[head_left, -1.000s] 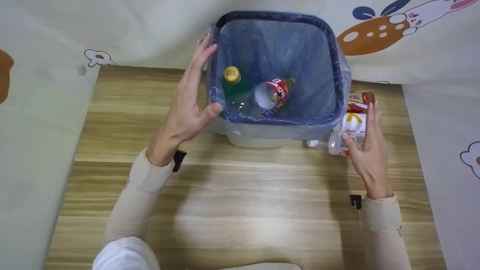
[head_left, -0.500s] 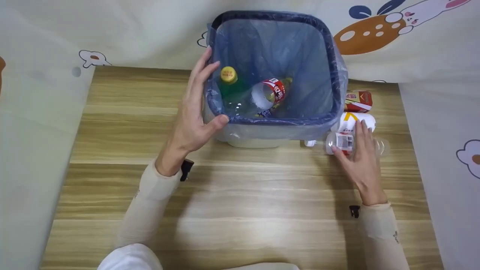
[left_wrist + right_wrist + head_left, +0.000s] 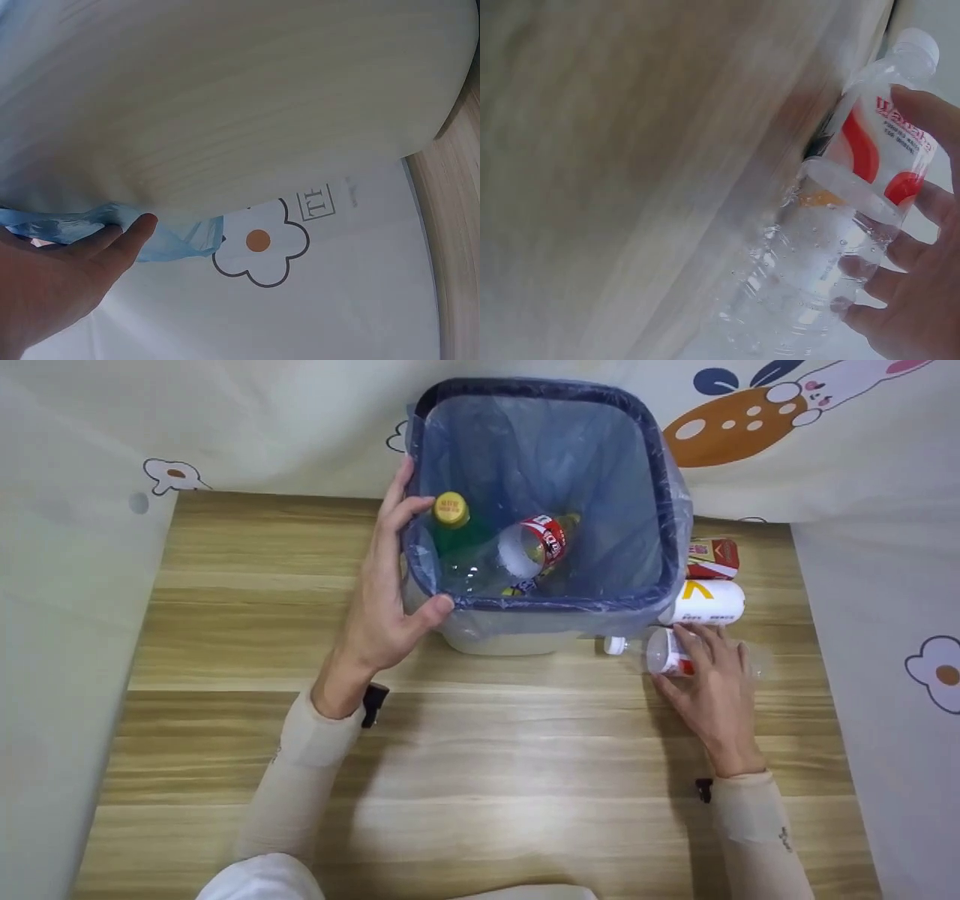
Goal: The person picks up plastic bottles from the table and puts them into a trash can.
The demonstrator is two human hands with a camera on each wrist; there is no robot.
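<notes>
The bottle [image 3: 817,225] is clear — its cap [image 3: 918,49] white.

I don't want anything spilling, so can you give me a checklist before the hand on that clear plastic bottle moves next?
1. Square, pale bin open: ok, its mouth faces up.
2. Blue see-through liner over the dark rim: ok, it hangs outside.
3. Room inside: ok, the green bottle with a yellow cap and clear bottle with a red label leave space.
4. Left hand touching bin: ok, at the rim.
5. Right hand around clear plastic bottle with a white cap: ok, though how firmly, cannot tell.
6. White can with a yellow mark free of fingers: cannot tell, fingertips are very near.
</notes>
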